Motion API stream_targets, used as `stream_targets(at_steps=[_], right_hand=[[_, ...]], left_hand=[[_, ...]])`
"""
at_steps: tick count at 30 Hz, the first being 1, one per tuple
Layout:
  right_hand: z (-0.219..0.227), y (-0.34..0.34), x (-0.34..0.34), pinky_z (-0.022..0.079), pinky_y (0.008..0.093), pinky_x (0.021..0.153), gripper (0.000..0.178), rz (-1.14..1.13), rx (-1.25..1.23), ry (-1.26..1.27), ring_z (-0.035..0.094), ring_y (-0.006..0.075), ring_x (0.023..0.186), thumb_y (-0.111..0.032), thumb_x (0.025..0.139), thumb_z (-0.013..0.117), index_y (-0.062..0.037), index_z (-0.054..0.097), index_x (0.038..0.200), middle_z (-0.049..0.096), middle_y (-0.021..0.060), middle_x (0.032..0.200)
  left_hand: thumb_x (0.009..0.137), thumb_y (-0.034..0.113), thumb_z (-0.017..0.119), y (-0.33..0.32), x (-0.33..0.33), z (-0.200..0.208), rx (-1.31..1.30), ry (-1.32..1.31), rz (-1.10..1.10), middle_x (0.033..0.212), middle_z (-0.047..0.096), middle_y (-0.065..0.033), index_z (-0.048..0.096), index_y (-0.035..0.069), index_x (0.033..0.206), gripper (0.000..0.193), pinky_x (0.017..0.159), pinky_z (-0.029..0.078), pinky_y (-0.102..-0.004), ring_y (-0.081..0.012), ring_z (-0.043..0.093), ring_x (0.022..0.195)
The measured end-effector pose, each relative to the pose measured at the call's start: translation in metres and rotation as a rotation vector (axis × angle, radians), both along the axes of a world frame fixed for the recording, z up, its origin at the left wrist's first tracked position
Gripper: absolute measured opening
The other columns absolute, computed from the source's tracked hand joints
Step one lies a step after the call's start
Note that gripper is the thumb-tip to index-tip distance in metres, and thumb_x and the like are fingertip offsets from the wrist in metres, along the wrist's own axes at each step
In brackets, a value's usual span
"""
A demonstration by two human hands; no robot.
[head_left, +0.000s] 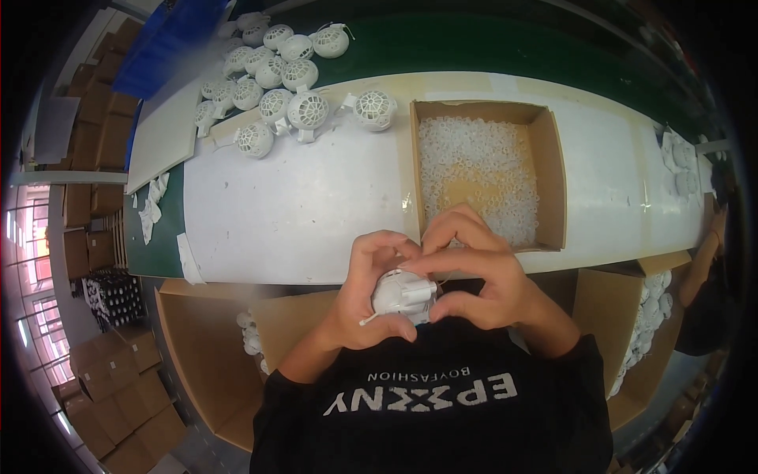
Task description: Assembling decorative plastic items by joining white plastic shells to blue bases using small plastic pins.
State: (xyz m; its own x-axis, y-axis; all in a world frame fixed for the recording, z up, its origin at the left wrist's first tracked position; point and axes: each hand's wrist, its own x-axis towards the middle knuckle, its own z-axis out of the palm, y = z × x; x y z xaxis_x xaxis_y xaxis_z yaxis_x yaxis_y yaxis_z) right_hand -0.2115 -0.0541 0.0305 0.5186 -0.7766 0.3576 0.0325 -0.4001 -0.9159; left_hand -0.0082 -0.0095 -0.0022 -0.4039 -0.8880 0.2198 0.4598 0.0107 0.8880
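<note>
A white round fan housing [399, 294] with a raised part on its upper side is held close in front of my chest, above the near table edge. Around its left side wraps my left hand [359, 296], thumb along the bottom and fingers at the top. My right hand [482, 272] closes on its right side, the index finger reaching over the top and the thumb at the lower right. A thin wire or strip shows between the right thumb and index finger. From the housing's lower left sticks out a small white stub. The fingers hide much of it.
Several white grilled fan housings [308, 109] sit at the far left of the table [292, 213]. Just beyond my right hand stands a cardboard box [557, 178] of small clear rings. Open cartons [209, 355] flank me below the table. At far right shows another person's arm [703, 261].
</note>
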Motion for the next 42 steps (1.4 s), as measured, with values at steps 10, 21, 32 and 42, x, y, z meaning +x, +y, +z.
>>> stream_targets(at_steps=[10, 21, 32, 42], right_hand=[[-0.015, 0.012, 0.011, 0.048, 0.0423, 0.089, 0.026, -0.104, -0.076, 0.052, 0.058, 0.0341, 0.103, -0.012, 0.072, 0.079, -0.0035, 0.077, 0.097, 0.073, 0.0121, 0.096], [-0.009, 0.005, 0.006, 0.049, 0.0415, 0.089, 0.024, -0.023, -0.064, -0.009, 0.059, 0.0353, 0.101, -0.011, 0.078, 0.075, -0.0024, 0.076, 0.100, 0.072, 0.0110, 0.096], [-0.043, -0.044, -0.044, 0.051, 0.0398, 0.078, 0.011, -0.432, -0.113, 0.962, 0.065, 0.0268, 0.088, -0.015, 0.080, 0.074, -0.0059, 0.072, 0.087, 0.072, 0.0075, 0.087], [-0.046, -0.042, -0.029, 0.054, 0.0424, 0.077, 0.005, -0.442, -0.061, 0.911, 0.065, 0.0308, 0.089, -0.012, 0.083, 0.071, -0.0071, 0.072, 0.084, 0.069, 0.0075, 0.083]], left_hand=[[0.074, 0.042, 0.085, -0.012, 0.002, 0.009, -0.322, -0.566, 0.123, 0.113, 0.062, -0.0166, 0.054, -0.002, 0.137, 0.083, 0.087, 0.050, -0.0372, -0.0267, 0.063, 0.100], [0.072, 0.034, 0.089, 0.000, 0.008, 0.015, -0.266, -0.421, 0.032, 0.122, 0.059, -0.0174, 0.044, -0.003, 0.146, 0.094, 0.088, 0.051, -0.0352, -0.0259, 0.064, 0.100], [0.082, 0.028, 0.085, 0.007, 0.029, -0.023, 0.286, -0.075, 0.091, 0.136, 0.047, -0.0185, 0.033, 0.006, 0.146, 0.085, 0.091, 0.055, -0.0422, -0.0342, 0.060, 0.119], [0.108, 0.029, 0.042, -0.001, 0.033, -0.026, 0.252, -0.077, 0.126, 0.121, 0.053, -0.0216, 0.042, 0.009, 0.118, 0.023, 0.085, 0.060, -0.0495, -0.0402, 0.065, 0.106]])
